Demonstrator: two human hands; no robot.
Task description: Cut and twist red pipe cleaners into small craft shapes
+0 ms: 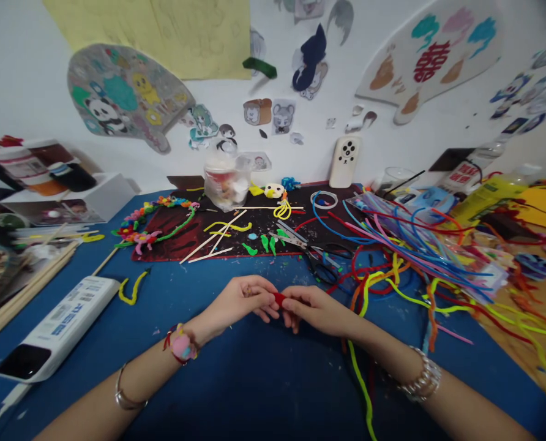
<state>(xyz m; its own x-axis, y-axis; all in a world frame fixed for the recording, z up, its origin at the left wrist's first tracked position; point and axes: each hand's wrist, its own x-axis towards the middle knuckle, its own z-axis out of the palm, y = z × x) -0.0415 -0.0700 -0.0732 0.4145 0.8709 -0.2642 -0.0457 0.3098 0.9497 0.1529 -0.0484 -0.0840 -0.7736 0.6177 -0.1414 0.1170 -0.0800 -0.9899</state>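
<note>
Above the middle of the blue table, my left hand [250, 298] and my right hand [312, 308] meet fingertip to fingertip. Between them they pinch a small red pipe cleaner piece [279, 299], mostly covered by the fingers. Just beyond the hands lie black-handled scissors [321, 263] and several small green leaf-shaped pieces [264, 244] on a dark red mat [163, 246]. Thin wooden sticks [218, 242] and short yellow pipe cleaner bits [229, 226] are beside them. A bent yellow pipe cleaner [133, 291] rests left of my left hand.
Long pipe cleaners [411, 245] in many colours sprawl over the right side, some reaching under my right forearm. On the left lies a white power bank [62, 331] with a cable. A colourful flower garland [138, 223], a plastic-wrapped cup [227, 180] and a phone [345, 162] stand farther back.
</note>
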